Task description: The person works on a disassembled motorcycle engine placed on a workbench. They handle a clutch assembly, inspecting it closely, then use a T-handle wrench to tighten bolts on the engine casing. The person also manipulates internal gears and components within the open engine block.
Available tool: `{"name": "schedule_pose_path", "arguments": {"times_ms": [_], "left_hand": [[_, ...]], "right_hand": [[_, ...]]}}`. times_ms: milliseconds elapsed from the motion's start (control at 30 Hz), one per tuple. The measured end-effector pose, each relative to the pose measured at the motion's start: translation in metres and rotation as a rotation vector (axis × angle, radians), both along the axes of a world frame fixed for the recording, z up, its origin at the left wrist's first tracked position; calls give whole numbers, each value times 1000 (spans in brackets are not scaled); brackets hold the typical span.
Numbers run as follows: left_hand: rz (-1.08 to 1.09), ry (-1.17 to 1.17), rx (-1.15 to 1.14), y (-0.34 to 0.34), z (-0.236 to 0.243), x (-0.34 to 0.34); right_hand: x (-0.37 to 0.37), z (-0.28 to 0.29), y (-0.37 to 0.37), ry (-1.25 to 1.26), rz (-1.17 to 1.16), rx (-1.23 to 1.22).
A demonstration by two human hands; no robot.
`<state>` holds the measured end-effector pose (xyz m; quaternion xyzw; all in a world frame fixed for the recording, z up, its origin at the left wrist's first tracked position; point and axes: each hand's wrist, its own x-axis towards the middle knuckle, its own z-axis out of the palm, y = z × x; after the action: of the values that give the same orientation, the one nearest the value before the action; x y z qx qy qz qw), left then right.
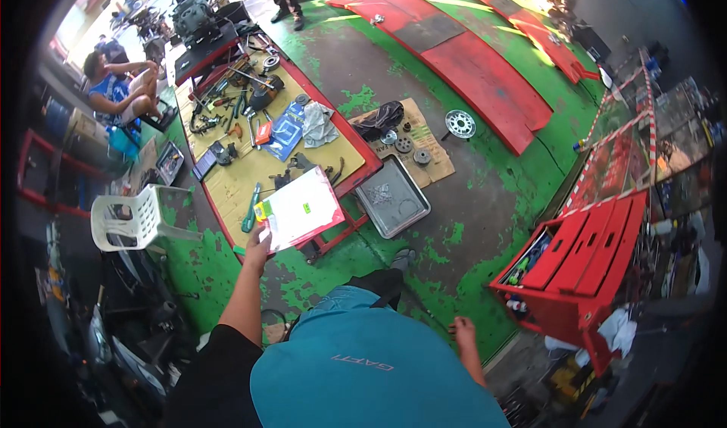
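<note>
Surface [223, 193]: yellow cover, red rim, crowded with tools and parts towards the far end. Grey tray [397, 217] lower down, just off the near right corner. White package [301, 204], flat, pink-edged, held across the surface's near edge. Blue packet [285, 132] by the right edge, about midway along; crumpled grey cloth [320, 127] beside it, closer to that edge. Green-handled tool [249, 212] near the near left corner, just left of the package. Left hand [260, 241]: forearm stretched forward, grasping the package by its near left corner. Right hand [463, 332]: low, well apart from the surface, fingers loosely curled, nothing visible in it.
</note>
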<state>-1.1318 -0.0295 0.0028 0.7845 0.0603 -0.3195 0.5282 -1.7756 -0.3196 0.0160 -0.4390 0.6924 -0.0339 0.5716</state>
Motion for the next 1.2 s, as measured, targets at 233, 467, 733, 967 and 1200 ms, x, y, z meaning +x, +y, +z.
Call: {"name": "schedule_pose_path", "arguments": {"times_ms": [233, 467, 733, 967, 1200], "left_hand": [[-163, -155, 545, -20, -12, -2], [-82, -377, 922, -146, 52, 13], [-348, -909, 418, -438, 77, -98], [-573, -7, 359, -548, -10, -242], [-338, 437, 455, -575, -36, -246]], "right_hand": [[-26, -24, -101, -108, 417, -174], [-62, 43, -236, 50, -175, -138], [-83, -18, -411, 66, 191, -12], [-72, -22, -671, 89, 469, -96], [99, 50, -962, 40, 316, -241]]}}
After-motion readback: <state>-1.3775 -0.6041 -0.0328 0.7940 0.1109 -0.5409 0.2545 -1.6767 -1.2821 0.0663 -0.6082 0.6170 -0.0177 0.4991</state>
